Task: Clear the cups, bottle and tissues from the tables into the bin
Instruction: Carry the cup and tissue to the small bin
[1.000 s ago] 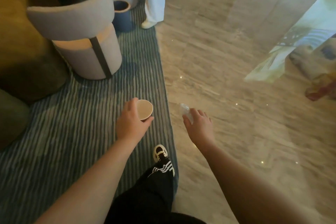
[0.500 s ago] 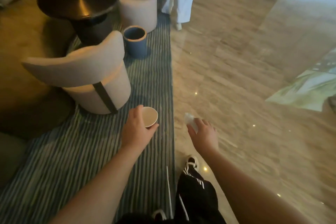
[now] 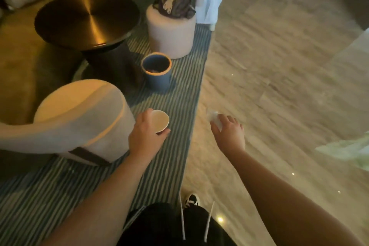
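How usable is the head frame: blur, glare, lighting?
Head view: motion blur smears the floor and the pale item in the right hand; a glare streak crosses the round table; dim warm light, yet the cup in the left hand and the bin stay legible.

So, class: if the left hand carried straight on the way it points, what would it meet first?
Probably the blue bin. The left hand, holding the paper cup, points up the striped rug toward it; depth is uncertain.

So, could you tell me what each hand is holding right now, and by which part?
The left hand grips a paper cup around its side wall. The right hand holds a crumpled tissue by one end, in its fingers.
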Action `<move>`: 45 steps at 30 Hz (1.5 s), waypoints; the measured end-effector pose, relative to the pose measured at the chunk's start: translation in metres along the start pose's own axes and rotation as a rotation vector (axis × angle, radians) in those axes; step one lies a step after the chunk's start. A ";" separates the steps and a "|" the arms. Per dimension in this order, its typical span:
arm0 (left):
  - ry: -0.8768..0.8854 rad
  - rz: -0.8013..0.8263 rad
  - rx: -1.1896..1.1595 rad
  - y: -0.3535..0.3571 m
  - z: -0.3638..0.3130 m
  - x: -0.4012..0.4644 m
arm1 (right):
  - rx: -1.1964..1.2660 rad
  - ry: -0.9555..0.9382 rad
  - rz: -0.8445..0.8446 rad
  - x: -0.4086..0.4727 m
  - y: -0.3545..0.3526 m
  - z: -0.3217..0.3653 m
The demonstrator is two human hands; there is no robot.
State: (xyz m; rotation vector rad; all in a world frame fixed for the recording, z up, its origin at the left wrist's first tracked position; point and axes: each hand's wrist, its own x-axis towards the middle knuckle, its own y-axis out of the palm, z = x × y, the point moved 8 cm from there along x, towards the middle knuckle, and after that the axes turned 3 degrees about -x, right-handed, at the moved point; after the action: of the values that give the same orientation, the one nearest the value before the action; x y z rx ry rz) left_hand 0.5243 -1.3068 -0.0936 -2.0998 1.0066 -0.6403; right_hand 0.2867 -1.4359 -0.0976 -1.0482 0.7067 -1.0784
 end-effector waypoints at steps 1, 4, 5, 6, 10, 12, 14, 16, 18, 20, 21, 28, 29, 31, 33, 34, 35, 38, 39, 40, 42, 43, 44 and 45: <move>-0.015 -0.012 0.003 0.004 -0.003 0.021 | 0.003 -0.019 0.010 0.026 0.000 0.003; -0.072 -0.038 0.045 0.017 -0.006 0.078 | 0.025 -0.072 0.063 0.097 0.008 0.013; -0.098 -0.047 0.051 0.021 -0.004 0.097 | 0.033 -0.086 0.079 0.119 0.012 0.016; -0.121 -0.059 0.052 0.026 -0.001 0.117 | 0.034 -0.101 0.093 0.142 0.017 0.019; -0.176 -0.113 0.016 0.050 0.016 0.201 | -0.021 -0.174 0.158 0.244 0.051 0.034; -0.194 -0.130 0.022 0.062 0.031 0.253 | -0.056 -0.230 0.179 0.307 0.069 0.050; -0.243 -0.133 0.028 0.074 0.050 0.307 | -0.057 -0.275 0.181 0.376 0.083 0.072; -0.305 -0.130 0.012 0.087 0.069 0.365 | -0.051 -0.318 0.173 0.449 0.097 0.096; -0.365 -0.110 -0.013 0.099 0.083 0.419 | -0.084 -0.346 0.206 0.514 0.113 0.118; -0.442 -0.106 -0.021 0.107 0.094 0.466 | -0.142 -0.364 0.258 0.570 0.129 0.139; -0.471 -0.115 -0.020 0.108 0.098 0.487 | -0.158 -0.375 0.274 0.594 0.134 0.149; -0.595 -0.114 -0.049 0.119 0.119 0.584 | -0.135 -0.454 0.398 0.706 0.171 0.202; -0.609 -0.117 -0.060 0.123 0.121 0.595 | -0.125 -0.462 0.415 0.719 0.179 0.206; -0.648 -0.137 -0.079 0.134 0.128 0.613 | -0.126 -0.498 0.447 0.745 0.199 0.213; -0.703 -0.162 -0.107 0.149 0.136 0.629 | -0.147 -0.548 0.512 0.767 0.226 0.219; -0.732 -0.175 -0.120 0.158 0.141 0.638 | -0.158 -0.572 0.555 0.778 0.242 0.221; -0.764 -0.186 -0.134 0.168 0.148 0.646 | -0.161 -0.581 0.605 0.789 0.259 0.224; -0.869 -0.227 -0.182 0.206 0.173 0.667 | -0.161 -0.604 0.734 0.818 0.308 0.228; -0.888 -0.248 -0.188 0.220 0.181 0.673 | -0.170 -0.669 0.738 0.826 0.321 0.231; -0.897 -0.264 -0.184 0.235 0.190 0.678 | -0.189 -0.752 0.739 0.833 0.336 0.234; -0.930 -0.279 -0.168 0.265 0.207 0.684 | -0.236 -0.895 0.743 0.844 0.368 0.240; -0.964 -0.283 -0.171 0.279 0.216 0.685 | -0.244 -0.923 0.739 0.850 0.384 0.241; -0.999 -0.295 -0.186 0.293 0.225 0.685 | -0.233 -0.917 0.734 0.855 0.399 0.243; -1.026 -0.317 -0.203 0.304 0.233 0.685 | -0.214 -0.890 0.736 0.860 0.414 0.243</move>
State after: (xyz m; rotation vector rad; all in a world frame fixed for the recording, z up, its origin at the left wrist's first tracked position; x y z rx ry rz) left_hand 0.9365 -1.9064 -0.3876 -2.3217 0.1558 0.4307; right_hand 0.9396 -2.1193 -0.3725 -1.1700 0.4026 0.1336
